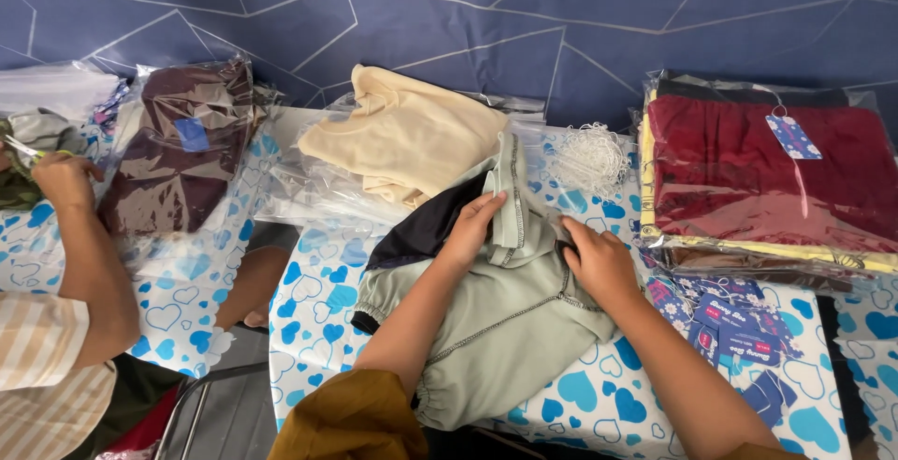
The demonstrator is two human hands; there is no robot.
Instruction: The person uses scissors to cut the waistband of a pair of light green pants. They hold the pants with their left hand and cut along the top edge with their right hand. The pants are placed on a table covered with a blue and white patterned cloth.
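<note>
My hands on a pale green garment [505,320], hemmed in by piles on the table [599,394].

The garment hangs over the near table edge. My left hand [470,229] pinches its folded collar strip, fingers [494,202] closed on the cloth; my right hand [599,262] lies flat on it, fingers [572,232] curled. Paper tags [734,320] sit just right, bagged red clothes [762,175] beyond, a cream garment [407,132] behind. Another person's hand [64,179] works far left.

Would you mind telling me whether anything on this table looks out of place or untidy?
Mostly orderly. The cream garment lies loosely rumpled on empty plastic bags, unlike the neatly bagged red stack, and white strings sit in a tangle.
</note>
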